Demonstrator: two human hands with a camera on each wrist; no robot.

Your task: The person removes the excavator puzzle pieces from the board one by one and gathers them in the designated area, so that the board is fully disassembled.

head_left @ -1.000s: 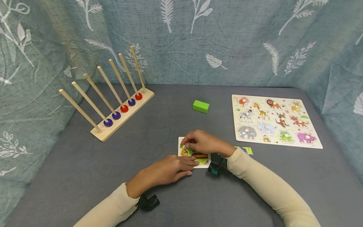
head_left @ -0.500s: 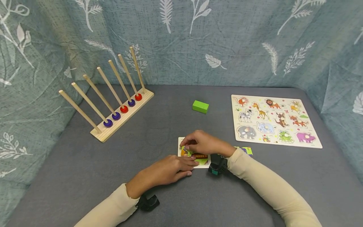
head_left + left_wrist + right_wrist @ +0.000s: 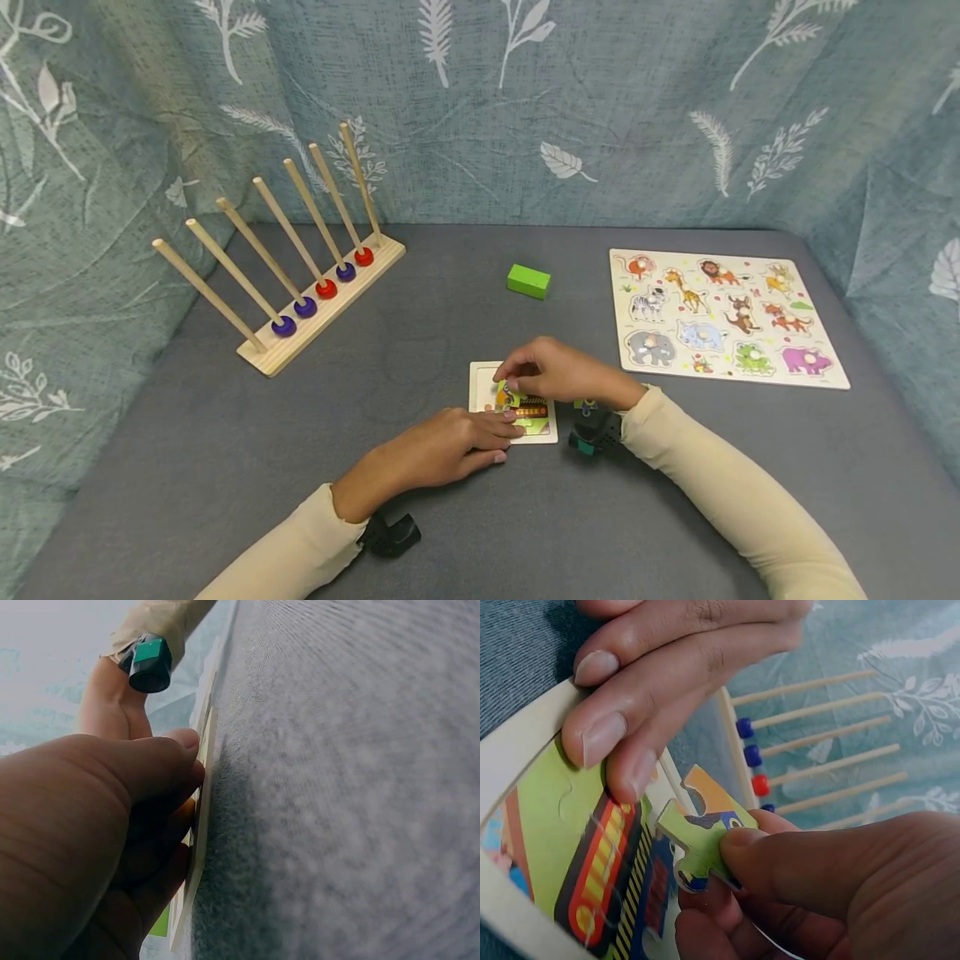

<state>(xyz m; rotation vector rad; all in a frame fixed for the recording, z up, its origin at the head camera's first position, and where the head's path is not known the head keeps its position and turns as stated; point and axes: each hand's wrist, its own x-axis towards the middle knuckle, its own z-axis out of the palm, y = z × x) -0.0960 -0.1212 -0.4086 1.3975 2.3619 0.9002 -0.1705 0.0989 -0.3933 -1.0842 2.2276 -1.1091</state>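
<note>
A small wooden jigsaw board (image 3: 480, 377) lies on the table in front of me, part filled with pieces that show a red and yellow striped picture. My left hand (image 3: 450, 447) rests its fairly straight fingertips on the board's lower left part; in the right wrist view these fingertips (image 3: 604, 735) touch the board and pieces. My right hand (image 3: 558, 371) pinches a green and orange jigsaw piece (image 3: 697, 844) between thumb and fingers, tilted over the board. A loose jigsaw piece (image 3: 586, 406) lies beside the board, partly behind my right wrist.
A wooden peg stand (image 3: 324, 307) with red and blue rings stands at the left. Behind the board sits a green block (image 3: 528, 282). An animal knob puzzle (image 3: 727, 321) lies at the right. A patterned curtain (image 3: 480, 117) hangs behind the grey table.
My right hand has moved a little to the right with the jigsaw piece, uncovering the board's upper left. Its sleeve now hides loose pieces seen earlier. My left hand stays put.
</note>
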